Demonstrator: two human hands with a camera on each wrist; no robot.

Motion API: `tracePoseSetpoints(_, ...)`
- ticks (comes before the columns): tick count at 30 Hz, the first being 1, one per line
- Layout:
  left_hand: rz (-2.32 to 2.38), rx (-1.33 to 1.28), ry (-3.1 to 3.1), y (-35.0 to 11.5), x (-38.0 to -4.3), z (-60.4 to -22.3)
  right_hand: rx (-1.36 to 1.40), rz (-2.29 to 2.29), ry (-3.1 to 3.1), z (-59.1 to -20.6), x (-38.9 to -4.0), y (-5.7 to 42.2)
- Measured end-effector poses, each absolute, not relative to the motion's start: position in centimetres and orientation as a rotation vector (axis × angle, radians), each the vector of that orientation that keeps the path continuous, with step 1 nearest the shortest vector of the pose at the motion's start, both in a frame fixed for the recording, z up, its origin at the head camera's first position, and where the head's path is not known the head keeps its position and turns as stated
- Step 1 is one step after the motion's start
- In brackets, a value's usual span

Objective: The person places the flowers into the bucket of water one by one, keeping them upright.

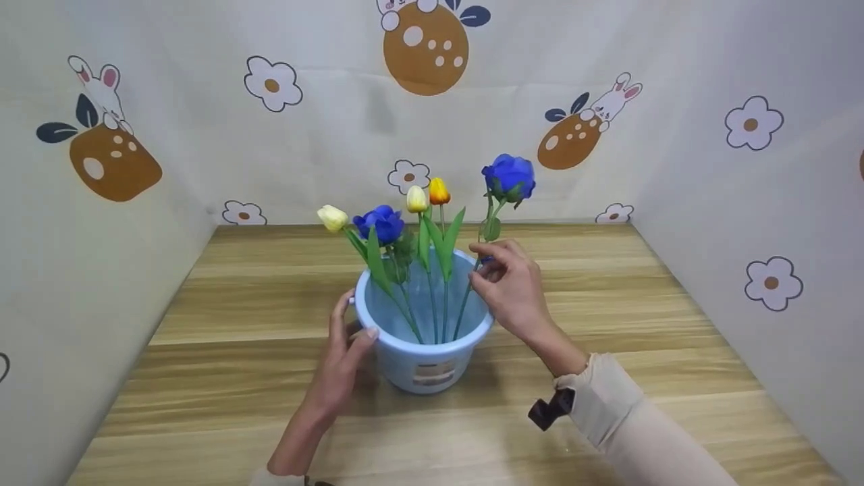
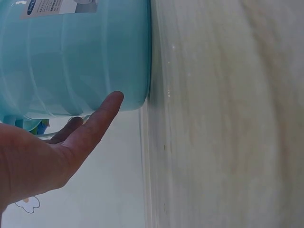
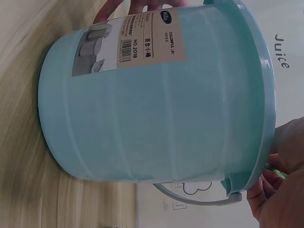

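Observation:
A light blue bucket [image 1: 424, 364] stands upright on the table. My left hand [image 1: 341, 364] holds its left side, thumb at the rim and fingers along the outer wall [image 2: 71, 57]. Over the right rim, my right hand [image 1: 514, 290] pinches the stem of a tall blue rose [image 1: 509, 177], whose lower end is inside the bucket. Leaning left in it are a pale yellow tulip [image 1: 333, 218] and another blue rose [image 1: 380, 225]. A second pale yellow tulip [image 1: 417, 199] and an orange-yellow tulip [image 1: 439, 192] stand near the middle.
The wood-grain table [image 1: 256, 324] reaches a patterned cloth wall [image 1: 324, 148] at the back and sides. A paper label [image 3: 137, 40] is stuck to the bucket, and its carrying handle [image 3: 199, 199] hangs at one side.

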State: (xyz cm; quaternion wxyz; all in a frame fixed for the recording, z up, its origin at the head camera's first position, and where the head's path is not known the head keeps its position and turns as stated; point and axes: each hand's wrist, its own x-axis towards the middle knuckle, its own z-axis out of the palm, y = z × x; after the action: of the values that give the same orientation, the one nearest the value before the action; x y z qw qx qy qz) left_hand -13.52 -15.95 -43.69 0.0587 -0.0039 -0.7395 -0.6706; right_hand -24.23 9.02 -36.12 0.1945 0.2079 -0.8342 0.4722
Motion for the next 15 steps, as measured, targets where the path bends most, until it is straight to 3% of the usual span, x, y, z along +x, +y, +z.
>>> tracePoseSetpoints(15, -2.028, 0.0, -2.247, -15.89, -13.57, -43.71, 0.554, 1.243, -2.44, -35.77, -23.97, 8.31)
